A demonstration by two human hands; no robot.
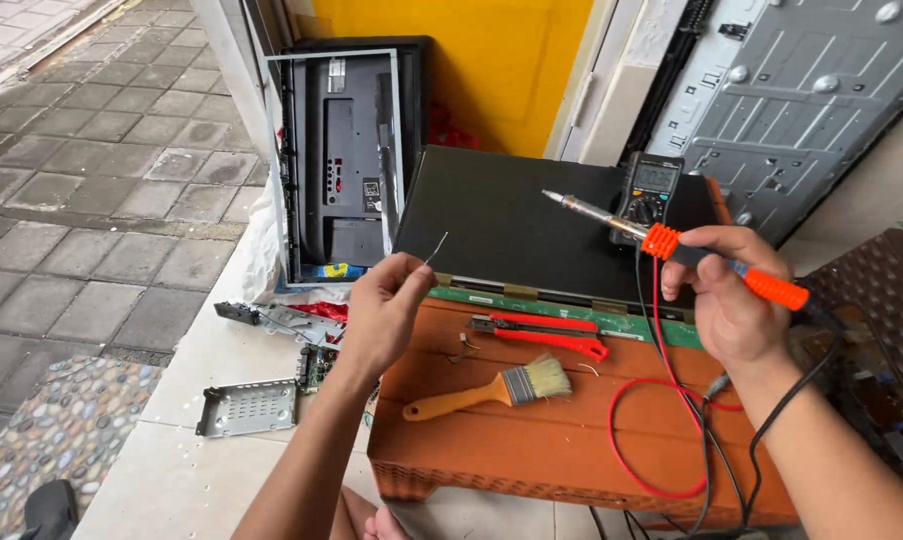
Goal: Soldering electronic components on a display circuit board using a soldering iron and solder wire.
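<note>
Holding a soldering iron (672, 243) by its orange grip, the right hand (729, 300) is closed around the handle, with the metal tip raised and pointing up and to the left, above the dark flat panel (512, 225). The left hand (382, 310) pinches a thin wire (436, 248) between thumb and fingertips; the wire sticks up in front of the panel's left part, well apart from the iron's tip.

The panel lies across the far side of an orange table (532, 440). On the table, in front of the panel, lie a paintbrush (492, 390) and red-handled cutters (547, 335). A multimeter (652, 190) stands on the panel's right end, just behind the iron's shaft, and its red lead (662, 400) loops down over the table in front of the panel.

Judging from this, the main risk is heat. If hot, the tip could mark the panel or the multimeter's case should the right hand dip. The iron's black cord (782, 410) crosses the red lead near the panel's right end, so a snag there might jerk the iron. The wire is short and fine, so heat may travel toward the pinching fingers, or it could slip and be lost. The brush bristles also sit within reach of a dropped iron. Left of the panel, a metal bracket (247, 407) and a black casing (352, 170) lie clear of all this.
</note>
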